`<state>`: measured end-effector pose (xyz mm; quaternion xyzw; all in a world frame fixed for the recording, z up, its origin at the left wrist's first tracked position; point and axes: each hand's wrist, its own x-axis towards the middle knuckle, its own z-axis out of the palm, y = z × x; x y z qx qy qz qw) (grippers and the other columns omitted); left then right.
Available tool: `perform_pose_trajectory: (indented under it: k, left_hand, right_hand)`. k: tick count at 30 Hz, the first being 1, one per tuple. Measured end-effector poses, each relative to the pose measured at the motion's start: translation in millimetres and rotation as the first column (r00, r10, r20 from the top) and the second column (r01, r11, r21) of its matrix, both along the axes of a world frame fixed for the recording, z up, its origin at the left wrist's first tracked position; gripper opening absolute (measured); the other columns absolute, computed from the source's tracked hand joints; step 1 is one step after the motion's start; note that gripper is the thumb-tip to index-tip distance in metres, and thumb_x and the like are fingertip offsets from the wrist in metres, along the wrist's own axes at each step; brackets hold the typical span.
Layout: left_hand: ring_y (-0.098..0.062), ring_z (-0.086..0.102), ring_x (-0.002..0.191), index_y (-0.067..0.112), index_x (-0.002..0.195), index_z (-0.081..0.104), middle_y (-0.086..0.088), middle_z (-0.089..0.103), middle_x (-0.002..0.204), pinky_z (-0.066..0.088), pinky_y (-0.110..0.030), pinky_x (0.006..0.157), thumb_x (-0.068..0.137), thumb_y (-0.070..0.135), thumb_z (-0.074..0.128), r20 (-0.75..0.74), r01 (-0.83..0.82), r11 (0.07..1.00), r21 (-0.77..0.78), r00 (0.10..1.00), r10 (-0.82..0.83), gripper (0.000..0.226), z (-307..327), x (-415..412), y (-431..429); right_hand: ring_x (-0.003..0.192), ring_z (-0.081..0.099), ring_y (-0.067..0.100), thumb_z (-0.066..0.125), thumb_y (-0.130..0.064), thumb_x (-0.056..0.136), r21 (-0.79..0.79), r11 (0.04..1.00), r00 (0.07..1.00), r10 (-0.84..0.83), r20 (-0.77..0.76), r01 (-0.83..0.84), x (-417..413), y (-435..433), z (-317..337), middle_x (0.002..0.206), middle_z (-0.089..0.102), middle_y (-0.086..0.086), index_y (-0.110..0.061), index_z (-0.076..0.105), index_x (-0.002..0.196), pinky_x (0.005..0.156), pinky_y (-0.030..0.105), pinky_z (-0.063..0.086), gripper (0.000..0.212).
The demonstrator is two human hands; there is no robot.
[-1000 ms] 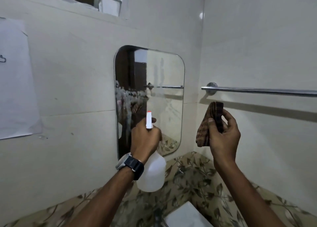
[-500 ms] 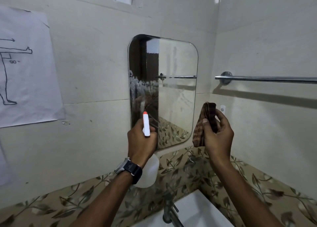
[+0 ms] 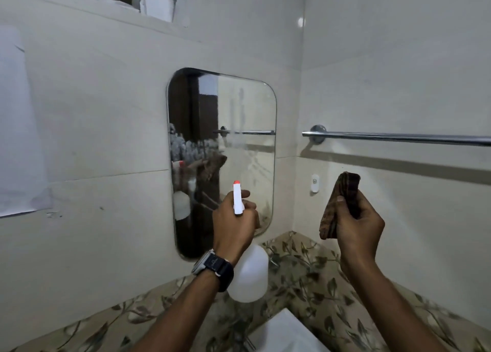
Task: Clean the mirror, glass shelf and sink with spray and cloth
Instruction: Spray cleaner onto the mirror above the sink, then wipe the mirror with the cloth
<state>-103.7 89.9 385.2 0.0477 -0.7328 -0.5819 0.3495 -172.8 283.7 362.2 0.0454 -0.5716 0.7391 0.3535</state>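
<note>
A rounded mirror (image 3: pixel 239 117) hangs on the cream tiled wall, with wet streaks across its right half. My left hand (image 3: pixel 233 229) grips a white spray bottle (image 3: pixel 249 274); its red-tipped nozzle points up at the mirror's lower part. My right hand (image 3: pixel 356 226), to the right of the mirror, holds a folded brown checked cloth (image 3: pixel 340 200) upright, apart from the glass. A corner of the white sink (image 3: pixel 287 333) shows at the bottom. No glass shelf is in view.
A chrome towel rail (image 3: pixel 398 137) runs along the right wall at mirror height. A small white hook (image 3: pixel 315 183) sits below it. Paper sheets (image 3: pixel 18 128) are taped on the left wall. A leaf-patterned tile band (image 3: pixel 305 280) runs below the mirror, and a tap (image 3: pixel 248 342) is partly visible.
The view tilted up and shifted, so the mirror sits higher and the tap and sink mostly left the frame. My right hand with the cloth moved rightwards, away from the mirror. Both grips are unchanged.
</note>
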Motion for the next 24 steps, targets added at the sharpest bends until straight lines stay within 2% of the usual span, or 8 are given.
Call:
perform_pose_trajectory:
  k: [2, 3, 7, 10, 12, 17, 21, 24]
  left_hand:
    - [-0.012, 0.069, 0.057, 0.018, 0.103, 0.073, 0.003, 0.075, 0.068, 0.062, -0.041, 0.063, 0.087, -0.006, 0.056, -0.048, -0.026, 1.000, 0.004, 0.999, 0.026, 0.033, 7, 2, -15]
    - [-0.009, 0.065, 0.049, 0.018, 0.103, 0.074, 0.005, 0.072, 0.058, 0.058, -0.035, 0.054, 0.090, -0.005, 0.055, -0.065, -0.049, 0.999, 0.000, 0.997, 0.048, 0.032, 10, 5, -23]
    - [-0.030, 0.067, 0.055, 0.015, 0.096, 0.074, -0.008, 0.073, 0.063, 0.056, -0.041, 0.048, 0.089, -0.003, 0.057, -0.101, -0.165, 0.986, -0.012, 0.981, 0.163, 0.026, 27, 19, -66]
    - [-0.015, 0.070, 0.056, 0.026, 0.091, 0.073, -0.004, 0.074, 0.067, 0.056, -0.030, 0.050, 0.088, -0.004, 0.058, -0.113, -0.278, 0.958, -0.075, 0.956, 0.269, 0.034, 44, 27, -94]
    - [-0.020, 0.072, 0.059, 0.029, 0.087, 0.072, -0.002, 0.077, 0.077, 0.060, -0.036, 0.055, 0.085, -0.001, 0.059, -0.106, -0.319, 0.945, -0.075, 0.945, 0.311, 0.033, 58, 32, -110]
    - [-0.017, 0.070, 0.046, 0.023, 0.088, 0.074, -0.004, 0.076, 0.078, 0.061, -0.037, 0.047, 0.059, 0.014, 0.056, -0.101, -0.369, 0.926, -0.077, 0.927, 0.361, 0.035, 95, 39, -150]
    - [-0.020, 0.069, 0.044, 0.025, 0.088, 0.074, 0.000, 0.074, 0.065, 0.062, -0.041, 0.051, 0.058, 0.015, 0.057, -0.076, -0.375, 0.923, -0.090, 0.926, 0.369, 0.036, 99, 41, -166]
    - [-0.013, 0.066, 0.046, 0.025, 0.087, 0.074, -0.008, 0.071, 0.069, 0.057, -0.035, 0.046, 0.058, 0.015, 0.056, -0.086, -0.356, 0.933, -0.039, 0.932, 0.352, 0.036, 94, 38, -169]
  right_hand:
    - [0.065, 0.064, -0.012, 0.067, -0.014, 0.098, -0.067, 0.996, 0.998, 0.056, 0.006, -0.055, -18, -24, 10, 0.090, 0.077, -0.021, -0.018, 0.065, 0.136, 0.061, 0.008, 0.054, 0.038]
    - [0.062, 0.063, -0.011, 0.069, -0.015, 0.097, -0.087, 0.992, 0.995, 0.098, 0.008, -0.096, -25, -40, 15, 0.085, 0.076, -0.025, -0.019, 0.065, 0.136, 0.058, 0.007, 0.052, 0.040]
    - [0.090, 0.063, 0.014, 0.073, -0.015, 0.091, -0.042, 0.975, 0.976, 0.217, -0.029, -0.218, -47, -123, 48, 0.108, 0.077, -0.004, -0.023, 0.066, 0.135, 0.084, 0.043, 0.058, 0.044]
    - [0.113, 0.069, 0.015, 0.076, -0.014, 0.088, 0.040, 0.968, 0.959, 0.250, -0.129, -0.247, -50, -190, 71, 0.124, 0.074, 0.002, -0.024, 0.065, 0.133, 0.100, 0.035, 0.057, 0.046]
    - [0.130, 0.063, 0.019, 0.076, -0.014, 0.089, 0.090, 0.958, 0.937, 0.286, -0.200, -0.273, -47, -228, 82, 0.132, 0.069, -0.001, -0.023, 0.065, 0.133, 0.109, 0.038, 0.053, 0.046]
    - [0.151, 0.035, 0.021, 0.066, -0.007, 0.090, 0.355, 0.932, 0.841, 0.249, -0.481, -0.072, -52, -300, 98, 0.152, 0.049, -0.006, -0.012, 0.056, 0.143, 0.124, 0.043, 0.033, 0.055]
    - [0.161, 0.006, 0.023, 0.048, -0.040, 0.105, 0.541, 0.831, 0.795, 0.241, -0.557, 0.126, -64, -320, 72, 0.172, 0.017, -0.002, -0.019, 0.024, 0.162, 0.131, 0.042, 0.007, 0.066]
    - [0.161, 0.006, 0.027, 0.031, -0.041, 0.108, 0.635, 0.705, 0.702, 0.275, -0.657, 0.318, -78, -316, 33, 0.173, 0.009, -0.003, -0.021, 0.016, 0.164, 0.128, 0.053, 0.014, 0.060]
